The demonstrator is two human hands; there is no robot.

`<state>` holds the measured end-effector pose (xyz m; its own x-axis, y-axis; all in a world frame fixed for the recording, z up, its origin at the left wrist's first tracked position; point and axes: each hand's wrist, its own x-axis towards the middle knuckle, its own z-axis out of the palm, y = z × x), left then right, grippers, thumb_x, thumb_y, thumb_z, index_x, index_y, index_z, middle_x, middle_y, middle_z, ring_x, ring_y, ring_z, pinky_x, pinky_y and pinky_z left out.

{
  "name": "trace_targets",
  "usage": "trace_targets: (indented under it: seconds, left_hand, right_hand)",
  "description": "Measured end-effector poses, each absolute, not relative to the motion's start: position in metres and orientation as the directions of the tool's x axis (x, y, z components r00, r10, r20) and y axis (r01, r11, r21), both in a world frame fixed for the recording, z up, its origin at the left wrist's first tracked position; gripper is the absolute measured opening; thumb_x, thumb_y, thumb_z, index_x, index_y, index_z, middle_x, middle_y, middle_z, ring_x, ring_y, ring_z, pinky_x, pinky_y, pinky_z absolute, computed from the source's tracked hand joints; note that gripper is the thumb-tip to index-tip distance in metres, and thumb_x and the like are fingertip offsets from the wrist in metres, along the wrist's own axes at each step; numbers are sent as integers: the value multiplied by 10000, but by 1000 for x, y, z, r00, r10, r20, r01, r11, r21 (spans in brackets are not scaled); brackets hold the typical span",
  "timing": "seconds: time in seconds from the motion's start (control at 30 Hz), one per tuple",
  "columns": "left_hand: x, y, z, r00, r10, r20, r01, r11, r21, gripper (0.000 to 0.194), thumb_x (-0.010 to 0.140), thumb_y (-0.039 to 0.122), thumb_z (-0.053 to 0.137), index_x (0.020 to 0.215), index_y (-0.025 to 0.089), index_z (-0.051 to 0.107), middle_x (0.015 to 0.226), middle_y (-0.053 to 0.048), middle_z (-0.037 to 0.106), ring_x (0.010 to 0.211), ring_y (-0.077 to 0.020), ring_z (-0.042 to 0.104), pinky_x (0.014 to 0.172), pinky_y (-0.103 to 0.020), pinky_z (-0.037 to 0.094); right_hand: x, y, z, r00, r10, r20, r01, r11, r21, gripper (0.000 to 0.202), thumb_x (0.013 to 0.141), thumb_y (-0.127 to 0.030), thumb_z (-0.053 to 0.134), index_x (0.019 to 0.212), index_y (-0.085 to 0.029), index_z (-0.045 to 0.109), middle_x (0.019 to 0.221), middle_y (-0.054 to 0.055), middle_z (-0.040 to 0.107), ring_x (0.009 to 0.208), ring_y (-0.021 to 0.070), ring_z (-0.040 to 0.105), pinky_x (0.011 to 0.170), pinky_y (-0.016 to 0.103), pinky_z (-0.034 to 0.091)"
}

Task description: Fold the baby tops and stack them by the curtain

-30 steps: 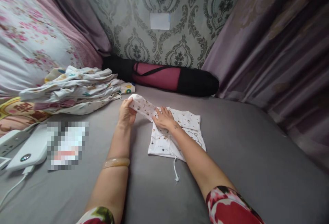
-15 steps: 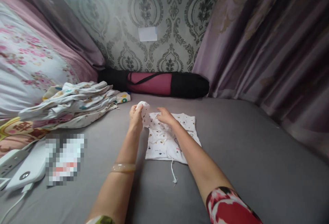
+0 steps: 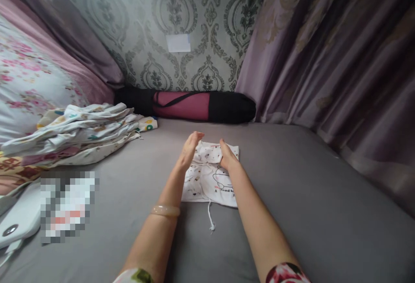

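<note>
A small white garment (image 3: 207, 179) with a scattered print, an animal outline and some lettering lies on the grey sheet. A white tie string (image 3: 211, 220) trails from its near edge. Across its upper part, a folded band of the same cloth (image 3: 209, 153) lies between my hands. My left hand (image 3: 191, 149) stands edge-on at the left side of this band, fingers stretched out. At the band's right side is my right hand (image 3: 228, 155), its thumb raised and apart; its other fingers are partly hidden. Neither hand visibly grips the cloth.
Folded printed clothes (image 3: 87, 129) are piled at the left beside a floral pillow (image 3: 29, 75). Nearer lie a white power bank (image 3: 24, 213) with a cable and a blurred-out item (image 3: 69, 207). A black and maroon roll bag (image 3: 181, 105) lies along the wall. Purple curtains (image 3: 292, 58) hang right.
My left hand has let go of the raised cloth, which now lies folded on the garment. My right hand has moved to the band's right side. The view has shifted slightly right.
</note>
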<state>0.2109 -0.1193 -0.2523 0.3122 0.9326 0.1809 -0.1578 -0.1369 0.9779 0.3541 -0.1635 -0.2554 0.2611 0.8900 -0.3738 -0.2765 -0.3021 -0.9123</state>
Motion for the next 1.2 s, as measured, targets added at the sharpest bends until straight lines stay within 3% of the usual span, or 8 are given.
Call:
trace_targets:
  seconds: [0.1,0.23,0.4,0.5,0.6,0.77,1.0,1.2]
  left_hand:
    - [193,-111,-261,132,983,130,-120,-114,986,416,890,551,455,1032,185,591,1131,-140,687,1124,-254,616,988,-415,427]
    - [172,-101,-274,29,987,158,69,-160,985,197,803,289,551,978,203,578,987,-100,716,1056,-245,643,981,-417,434]
    - [176,-101,-288,178,966,190,264,-233,936,284,753,188,557,1028,204,627,1113,-136,700,1120,-288,613,1038,-454,393]
    - [184,-106,-294,292,948,130,471,-260,843,401,812,196,519,1204,200,599,1331,-143,601,1337,-301,449,1145,-497,241]
    - [186,-110,-297,357,932,59,702,-309,641,473,907,243,427,1376,206,475,1496,-105,443,1459,-277,237,1176,-551,85]
    - [184,-113,-298,410,912,6,837,-379,396,496,987,299,298,1475,221,338,1580,-78,290,1482,-284,151,1163,-587,111]
    - [180,-112,-301,433,901,12,842,-409,352,495,1000,329,270,1476,209,333,1587,-90,269,1476,-309,164,1148,-620,133]
    - [183,-120,-278,443,892,90,835,-447,320,463,992,257,299,1440,179,384,1559,-116,328,1468,-275,214,1158,-591,158]
  right_hand:
    - [355,-160,-258,236,851,-469,-395,-357,-846,515,983,-540,234,882,-181,589,647,75,655,683,227,679,626,383,558]
    - [356,-160,-264,285,880,-380,-258,-312,-914,116,801,-214,590,901,-160,613,632,19,631,628,180,641,618,308,542]
    - [359,-161,-269,376,878,-296,-114,-272,-955,471,640,-53,536,1092,-150,623,686,-12,638,671,165,630,715,308,545]
    - [361,-161,-267,415,905,-95,172,-180,-969,562,663,-62,479,1199,-164,612,1036,49,698,921,177,655,911,317,504]
    - [362,-159,-269,378,923,76,444,-108,-890,624,701,-26,427,1302,-128,561,1262,89,640,1161,177,586,1054,292,400]
    - [359,-161,-281,305,945,122,674,-123,-728,658,764,25,375,1405,-97,462,1367,119,572,1267,179,520,1094,282,356]
    - [360,-175,-290,312,932,183,883,-213,-418,599,815,9,350,1395,-95,456,1421,148,495,1326,213,427,1122,339,285]
    - [352,-180,-274,344,911,227,912,-266,-313,538,870,-35,332,1393,-68,457,1482,176,420,1382,258,344,1131,396,243]
